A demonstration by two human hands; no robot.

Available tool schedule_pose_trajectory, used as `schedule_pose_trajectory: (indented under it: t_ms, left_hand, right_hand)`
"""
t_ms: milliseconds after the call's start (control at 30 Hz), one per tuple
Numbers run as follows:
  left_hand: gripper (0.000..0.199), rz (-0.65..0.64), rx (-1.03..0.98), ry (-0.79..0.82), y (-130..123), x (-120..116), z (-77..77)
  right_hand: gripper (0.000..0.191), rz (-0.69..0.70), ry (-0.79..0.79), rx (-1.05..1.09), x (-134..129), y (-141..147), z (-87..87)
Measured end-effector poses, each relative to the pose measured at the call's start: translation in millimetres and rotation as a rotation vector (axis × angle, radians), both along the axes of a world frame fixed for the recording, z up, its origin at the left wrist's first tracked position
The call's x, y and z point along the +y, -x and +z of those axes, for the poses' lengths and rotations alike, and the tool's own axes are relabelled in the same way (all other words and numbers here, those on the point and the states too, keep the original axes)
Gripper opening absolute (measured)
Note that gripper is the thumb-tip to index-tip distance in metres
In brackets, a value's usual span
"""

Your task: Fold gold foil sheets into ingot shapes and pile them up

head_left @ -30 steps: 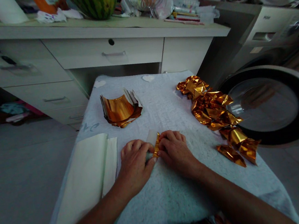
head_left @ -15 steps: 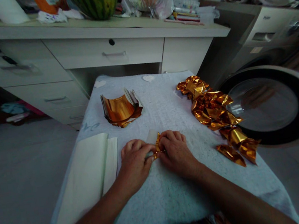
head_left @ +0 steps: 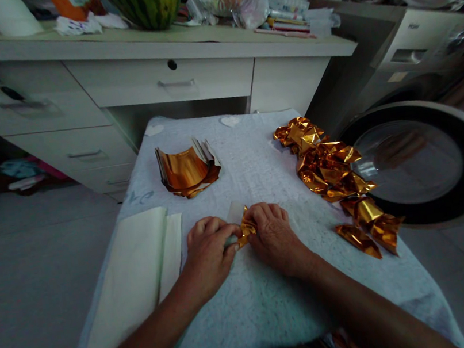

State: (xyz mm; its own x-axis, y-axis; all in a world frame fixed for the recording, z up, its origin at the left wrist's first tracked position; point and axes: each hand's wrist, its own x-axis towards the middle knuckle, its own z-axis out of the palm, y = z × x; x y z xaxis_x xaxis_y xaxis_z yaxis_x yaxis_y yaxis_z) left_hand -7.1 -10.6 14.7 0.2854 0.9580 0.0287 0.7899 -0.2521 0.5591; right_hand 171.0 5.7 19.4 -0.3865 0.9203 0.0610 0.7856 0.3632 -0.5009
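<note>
Between my hands, low over the cloth, is a small creased piece of gold foil paper (head_left: 248,228). My left hand (head_left: 212,249) pinches its left end between thumb and forefinger. The fingers of my right hand (head_left: 273,237) are curled closed on its right side and hide part of it. A pale translucent strip (head_left: 236,211) shows just behind the foil. Farther back to the left lies a curved stack of gold foil sheets (head_left: 188,172). Several folded gold foil pieces (head_left: 327,165) form a heap along the right side.
Folded white paper sheets (head_left: 129,276) lie at the left of the cloth-covered table (head_left: 250,154). Behind stands a white drawer counter (head_left: 174,81) bearing a watermelon (head_left: 145,1). A washing machine's open round door (head_left: 417,163) is close to the table's right edge.
My right fingers have shifted slightly, and more of the gold foil between my hands shows, looking more crumpled. Both hands stay in nearly the same place.
</note>
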Motion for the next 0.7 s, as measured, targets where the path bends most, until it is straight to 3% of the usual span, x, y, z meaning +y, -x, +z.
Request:
schedule_pose_trajectory:
  t_ms: [300, 533, 700]
  left_hand:
    - [0.027, 0.007, 0.011, 0.01, 0, 0, 0.3]
    - [0.024, -0.006, 0.01, 0.001, 1, 0, -1.2]
    - [0.025, -0.012, 0.004, -0.01, 2, 0, -0.5]
  right_hand:
    - [0.042, 0.024, 0.001, 0.034, 3, -6, -10.8]
    - [0.042, 0.022, 0.019, 0.112, 5, -11, -9.1]
    - [0.04, -0.095, -0.01, 0.237, 8, -16, -9.5]
